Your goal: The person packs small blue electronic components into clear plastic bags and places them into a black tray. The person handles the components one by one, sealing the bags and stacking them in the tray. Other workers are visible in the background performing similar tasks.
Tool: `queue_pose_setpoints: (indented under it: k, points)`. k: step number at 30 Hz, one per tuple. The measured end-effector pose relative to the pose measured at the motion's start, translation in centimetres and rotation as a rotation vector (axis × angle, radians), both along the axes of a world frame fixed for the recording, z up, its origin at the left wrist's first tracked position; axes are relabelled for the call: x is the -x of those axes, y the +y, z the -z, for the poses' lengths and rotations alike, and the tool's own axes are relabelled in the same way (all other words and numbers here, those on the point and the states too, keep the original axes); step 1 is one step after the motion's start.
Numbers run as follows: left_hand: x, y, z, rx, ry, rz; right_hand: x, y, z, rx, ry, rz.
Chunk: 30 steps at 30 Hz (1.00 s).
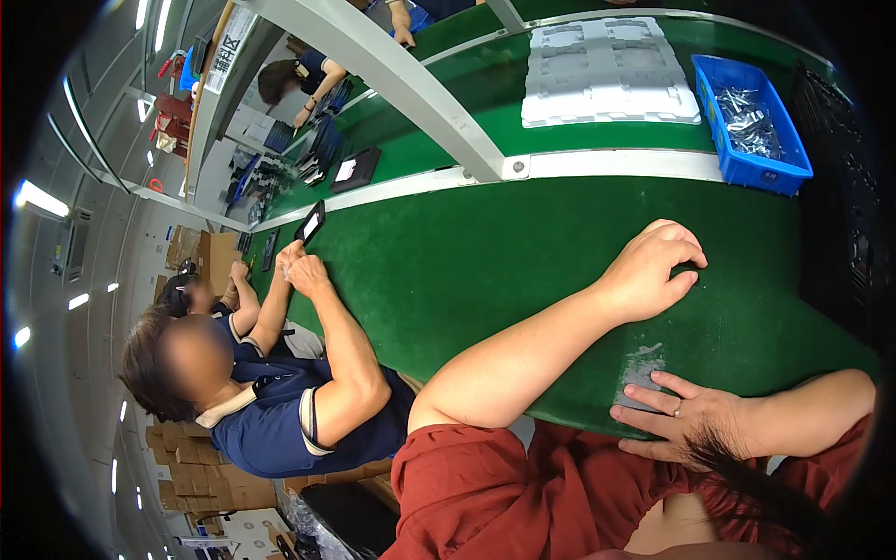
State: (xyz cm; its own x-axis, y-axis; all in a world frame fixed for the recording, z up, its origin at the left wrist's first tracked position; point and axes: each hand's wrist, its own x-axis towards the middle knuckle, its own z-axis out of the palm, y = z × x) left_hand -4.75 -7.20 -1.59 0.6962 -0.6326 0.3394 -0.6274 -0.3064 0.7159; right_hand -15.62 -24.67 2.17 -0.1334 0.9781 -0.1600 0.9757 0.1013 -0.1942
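Observation:
My left hand rests on the green work surface, its fingers loosely bent and the thumb apart from them. I see nothing in its grasp. Closer to my body, my right hand lies at the table edge with fingers spread and a ring on one of them. Its fingertips touch a worn grey patch on the green surface. A lock of dark hair hangs over the back of that hand.
Beyond a white rail lies a white moulded tray. A blue bin of shiny metal parts stands far right, beside stacked black trays. At left, a co-worker in navy holds a small dark device. A white post slants overhead.

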Motion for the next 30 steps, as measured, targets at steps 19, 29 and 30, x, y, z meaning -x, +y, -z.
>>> queue_pose_setpoints:
  k: [19,29,30]
  points:
    - [-0.15,-0.05,-0.07,-0.009,-0.02,0.006,0.25,-0.02,0.15,0.028,-0.058,-0.005]
    - [-0.19,0.05,-0.12,-0.008,-0.023,0.008,0.19,-0.14,0.55,-0.015,-0.014,0.005]
    - [-0.13,0.07,-0.09,-0.006,-0.02,0.009,0.22,-0.13,0.53,-0.014,-0.012,0.009]
